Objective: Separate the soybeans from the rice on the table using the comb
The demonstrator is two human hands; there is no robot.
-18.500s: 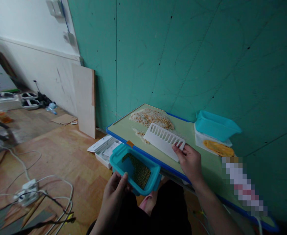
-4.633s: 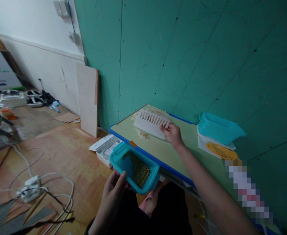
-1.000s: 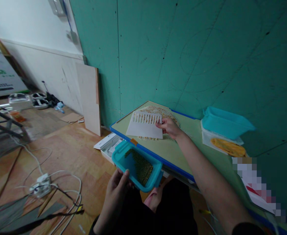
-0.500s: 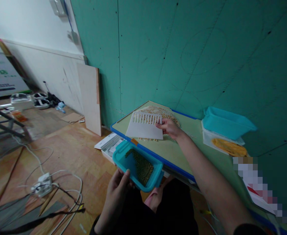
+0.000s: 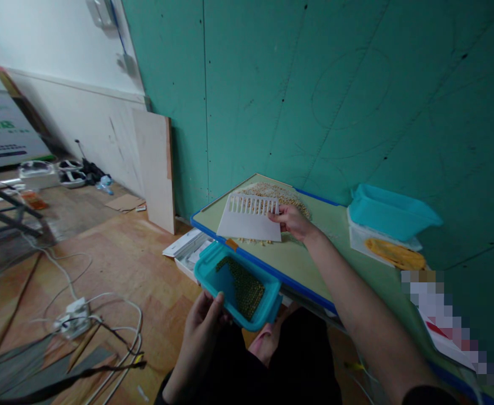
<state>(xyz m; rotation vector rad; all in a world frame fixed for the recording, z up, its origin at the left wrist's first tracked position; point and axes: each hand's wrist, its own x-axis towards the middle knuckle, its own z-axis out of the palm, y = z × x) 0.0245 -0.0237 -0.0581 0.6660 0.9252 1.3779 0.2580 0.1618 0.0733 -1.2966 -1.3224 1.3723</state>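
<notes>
My left hand [image 5: 205, 318] grips the near-left rim of a turquoise plastic container [image 5: 220, 304], held just below the table's front edge. Small green beans [image 5: 249, 289] lie in it, heaped toward the right end. My right hand [image 5: 292, 222] pinches the right edge of a white slotted scraper [image 5: 247, 222], a flat plate with a row of slots along its far side. The scraper is over the tabletop, and a few pale grains [image 5: 257, 242] show along its near edge. Behind it spreads a pile of mixed pale grains [image 5: 287, 197], partly covered by the scraper and hand.
The pale green table [image 5: 335, 264] has a blue edge and stands against a green wall. On its right are another turquoise container [image 5: 393, 214] and a yellow cloth-like item [image 5: 394, 253]. A white box [image 5: 183, 247] sits below. Cables and a power strip [image 5: 76, 318] lie on the floor.
</notes>
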